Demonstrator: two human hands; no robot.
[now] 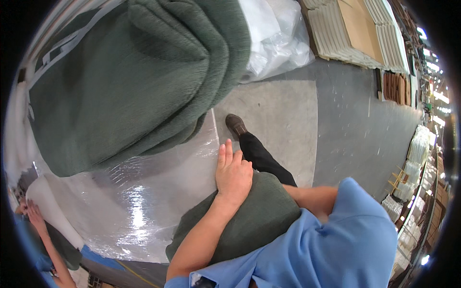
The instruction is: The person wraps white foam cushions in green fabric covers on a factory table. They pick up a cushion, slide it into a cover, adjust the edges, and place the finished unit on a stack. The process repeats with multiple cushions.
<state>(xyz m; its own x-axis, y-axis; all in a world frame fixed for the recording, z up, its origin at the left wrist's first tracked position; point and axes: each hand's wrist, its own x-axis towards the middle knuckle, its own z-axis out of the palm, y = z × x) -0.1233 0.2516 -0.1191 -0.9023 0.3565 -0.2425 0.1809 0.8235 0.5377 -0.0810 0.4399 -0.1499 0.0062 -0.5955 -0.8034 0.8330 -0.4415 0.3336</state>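
Observation:
A bundle of dark green fabric, perhaps a folded cover or cushion, is held against my blue shirt between my forearms. My left hand lies palm down across its far edge, fingers mostly stretched out, thumb hidden. My right forearm passes behind the bundle, which hides the right hand. A large stack of similar green pieces rests ahead and to the left, on a surface wrapped in clear plastic.
At lower left a co-worker's hand reaches toward a white padded edge. White plastic-wrapped goods stand ahead, with stacked pale panels beyond at right. Grey floor lies to my right; wrapped stock lines the far right.

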